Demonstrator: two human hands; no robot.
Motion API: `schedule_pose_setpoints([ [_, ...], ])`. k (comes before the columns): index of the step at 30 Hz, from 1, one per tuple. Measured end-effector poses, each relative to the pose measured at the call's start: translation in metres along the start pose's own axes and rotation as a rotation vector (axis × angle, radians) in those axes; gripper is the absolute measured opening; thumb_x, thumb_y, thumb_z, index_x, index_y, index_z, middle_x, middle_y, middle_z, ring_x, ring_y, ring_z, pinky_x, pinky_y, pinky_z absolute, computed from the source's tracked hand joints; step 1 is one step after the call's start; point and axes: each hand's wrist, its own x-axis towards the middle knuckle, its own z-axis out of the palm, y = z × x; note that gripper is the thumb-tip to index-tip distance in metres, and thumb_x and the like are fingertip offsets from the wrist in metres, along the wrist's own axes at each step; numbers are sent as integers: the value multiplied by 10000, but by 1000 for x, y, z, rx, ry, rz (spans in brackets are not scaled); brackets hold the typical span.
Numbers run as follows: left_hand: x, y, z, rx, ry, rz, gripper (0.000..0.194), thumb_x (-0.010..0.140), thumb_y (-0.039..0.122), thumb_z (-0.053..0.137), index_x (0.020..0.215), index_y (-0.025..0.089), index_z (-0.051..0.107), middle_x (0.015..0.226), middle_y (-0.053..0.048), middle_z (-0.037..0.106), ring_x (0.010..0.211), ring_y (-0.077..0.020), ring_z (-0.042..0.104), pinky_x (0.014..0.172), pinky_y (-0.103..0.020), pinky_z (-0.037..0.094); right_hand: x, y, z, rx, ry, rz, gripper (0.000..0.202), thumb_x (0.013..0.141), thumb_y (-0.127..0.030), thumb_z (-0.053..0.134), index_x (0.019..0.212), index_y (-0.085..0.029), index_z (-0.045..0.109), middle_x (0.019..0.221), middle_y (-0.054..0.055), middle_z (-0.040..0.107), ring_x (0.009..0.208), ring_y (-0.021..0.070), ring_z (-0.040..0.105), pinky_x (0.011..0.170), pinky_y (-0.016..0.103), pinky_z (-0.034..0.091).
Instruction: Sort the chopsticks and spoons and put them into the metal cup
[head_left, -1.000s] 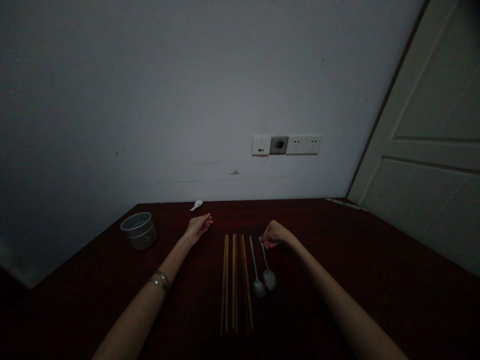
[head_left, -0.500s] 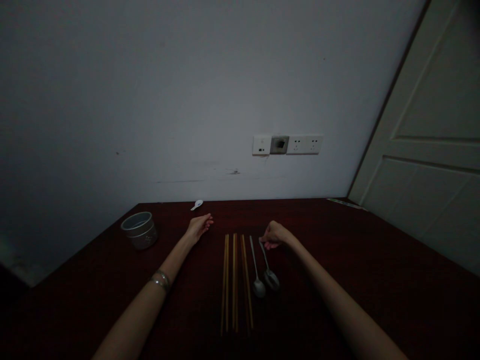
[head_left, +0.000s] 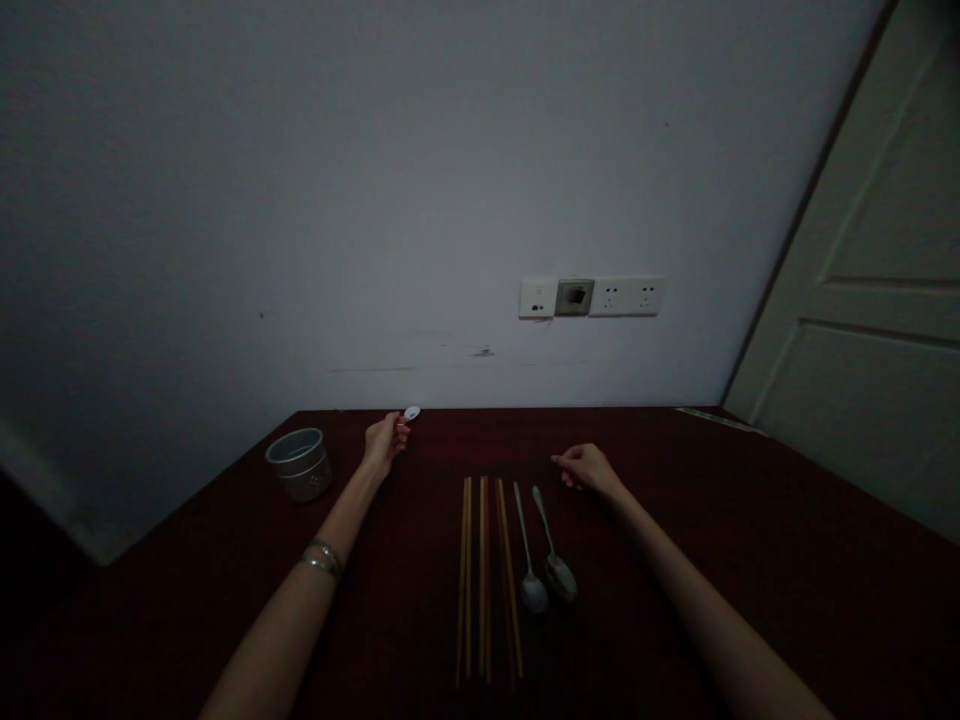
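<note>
At the far edge of the table, my left hand (head_left: 385,440) has its fingers closed on the handle of a small white spoon (head_left: 412,413); only the bowl shows past the fingertips. My right hand (head_left: 585,468) is a little right of the top of a metal spoon (head_left: 556,565), apart from it, its fingers curled together with nothing visible in them. A second metal spoon (head_left: 529,575) lies to the left of the first, bowl toward me. Several wooden chopsticks (head_left: 484,580) lie in pairs beside the spoons, handles and tips roughly parallel.
A grey metal pot (head_left: 299,465) stands on the left of the dark red table (head_left: 420,560). Behind the table rises a wall with sockets (head_left: 592,297). A thin flat strip (head_left: 720,420) lies at the far right edge, near a pale door (head_left: 885,300).
My right hand has let go of the metal spoon and moved off it to the right. My left hand has reached the white spoon and closed on its handle. The view has shifted slightly.
</note>
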Motion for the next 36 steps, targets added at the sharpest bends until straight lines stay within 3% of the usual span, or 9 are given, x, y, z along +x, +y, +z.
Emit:
schedule_pose_setpoints([
  [4,16,9,-24,201,170,155,132,690,247,514,735,132,561,454,25,520,317,-61,402,350,-170,286,4,16,-2,95,91,-59,248,764,-334,520,606,-144,539,451,-10,567,370,76,501,335,157,335],
  [8,31,-1,-34,287,88,-5,118,720,219,540,770,112,536,498,-23,585,337,-97,483,368,-192,358,0,18,0,57,195,-115,282,757,-394,490,652,-145,570,459,-1,573,370,89,497,344,171,348],
  [13,47,-12,-25,256,36,-141,177,726,244,607,760,81,548,509,-64,603,402,-139,569,426,-222,442,-5,17,3,-2,269,-166,336,761,-442,450,650,-148,569,476,19,584,368,94,493,332,174,339],
  [25,74,-22,-15,216,28,-255,206,689,190,672,767,11,607,515,-126,617,441,-181,605,459,-253,491,-4,17,4,5,266,-131,307,750,-414,442,629,-155,555,474,21,582,399,110,525,339,178,361],
  [31,76,-28,-11,182,42,-246,118,701,95,642,784,16,612,533,-106,626,478,-153,617,497,-219,504,-4,17,3,-36,271,-152,312,756,-410,431,631,-154,559,469,26,585,386,109,516,344,178,357],
  [36,70,-17,-5,197,31,-199,89,692,72,625,763,19,615,503,-94,612,457,-151,603,482,-227,498,-2,20,4,-48,278,-136,299,759,-401,432,630,-161,556,469,21,585,389,111,522,347,176,361],
])
